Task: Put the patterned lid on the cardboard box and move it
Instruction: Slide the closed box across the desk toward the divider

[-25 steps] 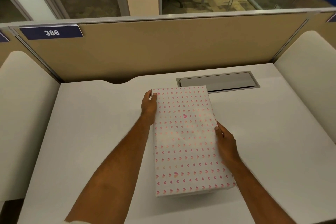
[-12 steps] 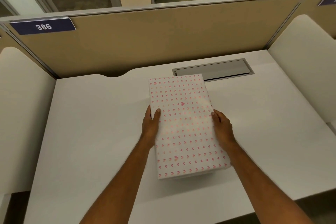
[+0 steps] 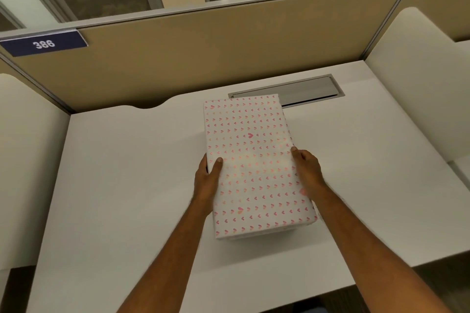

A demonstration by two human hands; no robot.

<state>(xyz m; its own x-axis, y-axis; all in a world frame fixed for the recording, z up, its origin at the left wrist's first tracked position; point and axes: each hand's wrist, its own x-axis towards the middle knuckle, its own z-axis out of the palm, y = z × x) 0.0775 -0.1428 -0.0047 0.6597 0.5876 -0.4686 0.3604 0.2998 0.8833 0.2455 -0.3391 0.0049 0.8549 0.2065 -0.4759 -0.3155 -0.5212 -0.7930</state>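
A white lid with small pink hearts (image 3: 254,160) covers the box in the middle of the white desk (image 3: 127,173). Only a thin strip of the box (image 3: 264,234) shows under the lid's near edge. My left hand (image 3: 207,180) grips the lid's left long side, thumb on top. My right hand (image 3: 306,170) grips the right long side, opposite the left. Both hands press against the sides, roughly at mid-length.
A grey cable hatch (image 3: 305,90) is set in the desk just behind the box. A tan partition (image 3: 203,53) with a blue "386" label (image 3: 43,44) closes the back. White side panels (image 3: 419,84) stand left and right.
My left hand slid from the lid's far left corner back to its middle. The right hand stayed at the right side. The camera tilted, so the box sits higher in view.
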